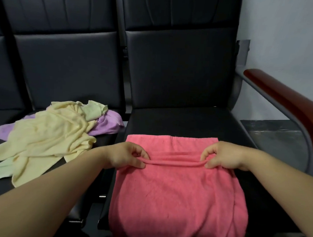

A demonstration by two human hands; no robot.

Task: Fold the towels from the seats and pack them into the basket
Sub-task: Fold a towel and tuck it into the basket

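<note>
hands: left point(129, 156), right point(221, 157) pinch raised fold of pink towel point(176, 202); bare black seat point(185, 120) beyond far edge.

Towel point(176, 196) on right seat point(188, 120); towel heap point(50, 135) left.

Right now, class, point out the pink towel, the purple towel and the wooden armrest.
pink towel point(175, 192): head view, flat middle below the pinched ridge.
purple towel point(108, 123): head view, its exposed right end.
wooden armrest point(290, 104): head view, middle of its glossy top.
</note>
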